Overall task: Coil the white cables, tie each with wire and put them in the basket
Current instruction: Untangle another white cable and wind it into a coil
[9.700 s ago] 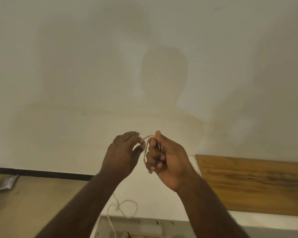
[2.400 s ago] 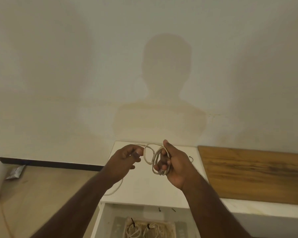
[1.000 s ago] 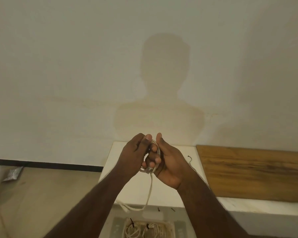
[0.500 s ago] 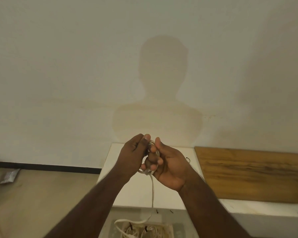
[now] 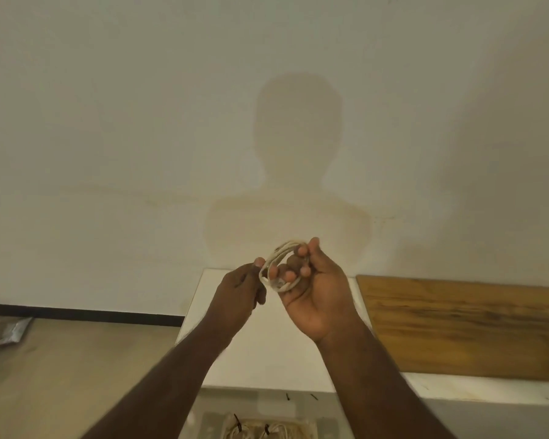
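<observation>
A white cable (image 5: pixel 274 258) is wound into a small coil in front of me, above a white table (image 5: pixel 267 350). My right hand (image 5: pixel 311 289) grips the coil, its fingers curled through the loops. My left hand (image 5: pixel 240 291) pinches the coil's left side between thumb and finger. No loose tail hangs below the hands. At the bottom edge the basket (image 5: pixel 268 430) shows, with coiled white cables tied with dark wire inside it.
A wooden board (image 5: pixel 463 324) lies on the white ledge to the right. Short dark wire pieces (image 5: pixel 288 397) lie at the table's near edge. A foil packet (image 5: pixel 11 331) lies on the floor at far left. A plain wall fills the background.
The cable's hanging tail has been wound up into the coil and no longer dangles. My left hand has shifted a little left and down from the right hand.
</observation>
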